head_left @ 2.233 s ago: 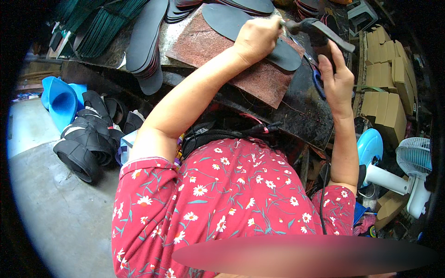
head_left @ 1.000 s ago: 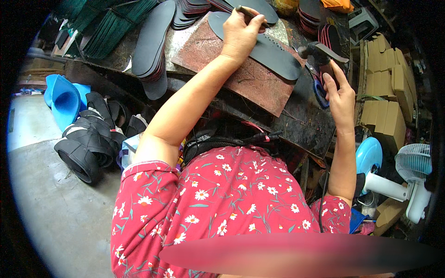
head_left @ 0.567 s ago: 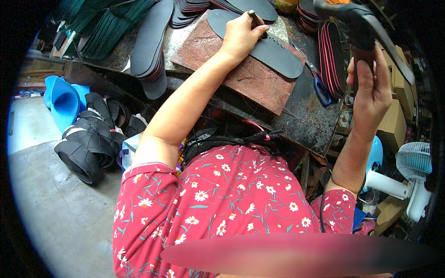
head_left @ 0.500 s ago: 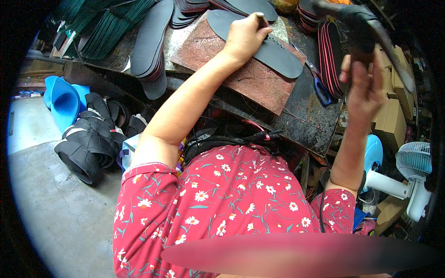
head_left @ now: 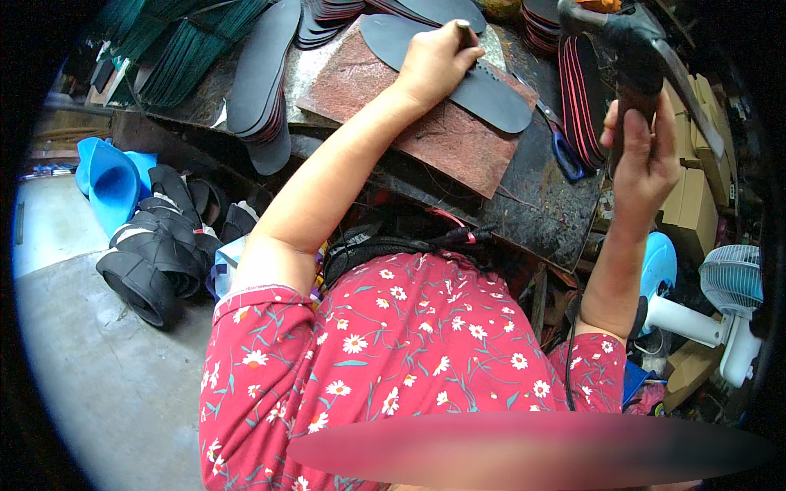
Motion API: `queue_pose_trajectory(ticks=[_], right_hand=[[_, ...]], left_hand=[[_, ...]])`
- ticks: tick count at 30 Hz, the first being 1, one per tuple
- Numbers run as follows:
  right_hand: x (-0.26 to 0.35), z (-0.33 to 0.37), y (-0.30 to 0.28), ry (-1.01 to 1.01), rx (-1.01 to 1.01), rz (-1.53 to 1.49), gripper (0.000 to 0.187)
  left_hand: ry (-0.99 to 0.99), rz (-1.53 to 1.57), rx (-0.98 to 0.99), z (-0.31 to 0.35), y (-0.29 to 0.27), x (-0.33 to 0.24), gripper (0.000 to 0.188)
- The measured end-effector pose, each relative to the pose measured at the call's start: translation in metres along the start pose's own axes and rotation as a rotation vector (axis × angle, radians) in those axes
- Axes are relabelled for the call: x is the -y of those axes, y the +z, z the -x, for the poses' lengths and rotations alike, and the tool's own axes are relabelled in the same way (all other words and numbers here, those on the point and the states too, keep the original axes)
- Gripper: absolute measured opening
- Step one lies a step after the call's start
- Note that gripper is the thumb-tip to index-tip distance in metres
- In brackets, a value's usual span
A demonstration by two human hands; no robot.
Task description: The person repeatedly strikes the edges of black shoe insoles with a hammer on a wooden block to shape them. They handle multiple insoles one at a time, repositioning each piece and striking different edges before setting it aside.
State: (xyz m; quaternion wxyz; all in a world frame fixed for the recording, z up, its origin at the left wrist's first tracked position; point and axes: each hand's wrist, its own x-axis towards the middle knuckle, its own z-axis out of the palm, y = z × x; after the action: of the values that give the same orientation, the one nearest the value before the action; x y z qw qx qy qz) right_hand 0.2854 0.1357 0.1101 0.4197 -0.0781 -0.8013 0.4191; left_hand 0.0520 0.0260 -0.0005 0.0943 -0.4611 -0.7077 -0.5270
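Observation:
My left hand [head_left: 434,69] is closed around a short metal punch [head_left: 464,28], held upright on a dark sole-shaped sheet [head_left: 501,106]. A row of small holes runs across this sole beside the punch, and my fingers hide the tool's lower end. Under the sole lies a worn reddish-brown board [head_left: 458,162]. Off to the right, my right hand [head_left: 644,159] grips the handle of a hammer [head_left: 630,31], raised clear of the sole. The hammer has a dark metal head with a long curved arm.
Stacked dark soles [head_left: 260,82] lie left of the board, and red-edged soles [head_left: 580,102] to its right. Blue-handled scissors [head_left: 565,155] rest nearby. A white fan [head_left: 733,282] and cardboard boxes [head_left: 690,204] stand at right. Black shaped pieces [head_left: 147,262] are heaped at left.
The hammer was blurred by motion and now shows sharply, still held up at the right. My left hand keeps the punch at about the same spot on the sole.

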Motion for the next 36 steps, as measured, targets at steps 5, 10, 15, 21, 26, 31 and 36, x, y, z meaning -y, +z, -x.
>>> queue_pose_trajectory(ticks=[5,10,15,21,26,31,36], right_hand=[[-0.037,0.010,0.020,0.117,0.184,0.439,0.038],[-0.030,0.006,-0.002,0.262,0.108,0.190,0.039],[0.005,0.001,-0.004,-0.074,-0.066,0.077,0.038],[-0.038,0.016,0.012,0.114,0.170,0.477,0.037],[-0.018,0.009,-0.010,0.198,0.087,0.187,0.039],[0.010,0.005,-0.006,-0.104,-0.064,0.067,0.039],[-0.032,0.016,0.005,0.254,0.199,0.384,0.039]], left_hand=[[0.164,-0.210,0.082,0.003,0.008,-0.012,0.019],[-0.368,0.397,0.011,0.001,0.002,-0.002,0.018],[0.027,0.010,0.042,0.002,0.004,-0.008,0.020],[0.085,-0.124,-0.011,0.004,0.012,-0.015,0.017],[-0.321,0.367,0.075,0.003,0.008,-0.004,0.019],[0.094,-0.027,0.090,0.005,0.011,-0.009,0.022],[0.295,-0.198,0.103,0.008,0.017,-0.022,0.017]])
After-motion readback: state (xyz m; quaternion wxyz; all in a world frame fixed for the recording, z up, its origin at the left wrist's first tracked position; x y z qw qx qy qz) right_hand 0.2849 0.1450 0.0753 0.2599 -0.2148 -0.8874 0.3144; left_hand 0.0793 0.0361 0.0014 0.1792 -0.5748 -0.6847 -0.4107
